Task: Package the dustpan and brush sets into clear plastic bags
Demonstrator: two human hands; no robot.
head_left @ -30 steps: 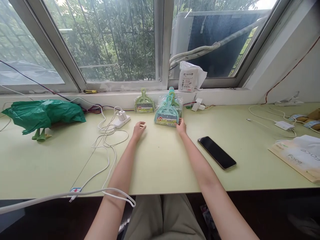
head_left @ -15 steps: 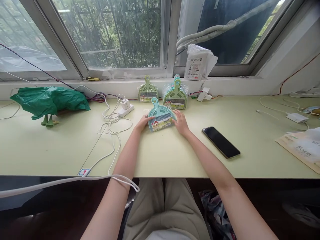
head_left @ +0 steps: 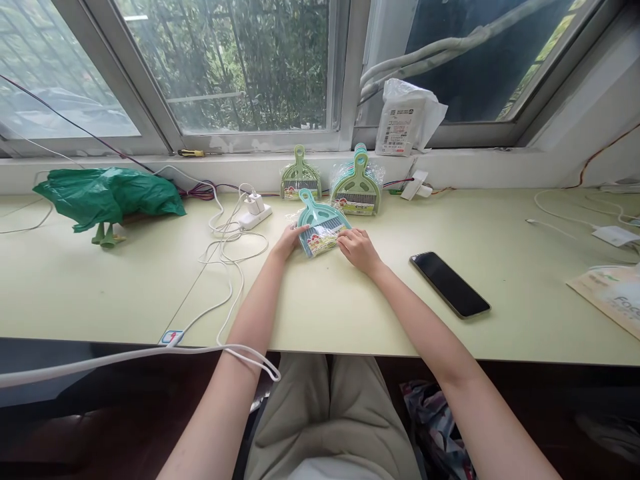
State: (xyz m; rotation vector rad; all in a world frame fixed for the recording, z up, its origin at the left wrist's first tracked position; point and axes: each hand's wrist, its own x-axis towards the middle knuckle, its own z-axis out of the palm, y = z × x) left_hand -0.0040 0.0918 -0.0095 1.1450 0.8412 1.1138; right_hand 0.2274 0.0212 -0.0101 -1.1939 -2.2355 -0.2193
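Note:
A small teal dustpan-and-brush set (head_left: 320,225) in clear wrap lies flat on the pale green table (head_left: 350,300), handle pointing away from me. My left hand (head_left: 287,241) grips its left edge. My right hand (head_left: 356,247) pinches its lower right corner. Behind it, a stack of wrapped sets topped by a green one (head_left: 356,190) leans against the wall. A single green set (head_left: 300,179) stands to the left of that stack.
A black phone (head_left: 449,285) lies to the right of my right forearm. White cables and a charger (head_left: 253,207) sprawl to the left. A green plastic bag (head_left: 107,195) lies far left, a white packet (head_left: 406,127) on the sill, a paper bag (head_left: 613,298) far right.
The teal set came off the stack and was drawn toward me onto the table. My left hand closed on its left edge and my right hand shifted to its lower corner.

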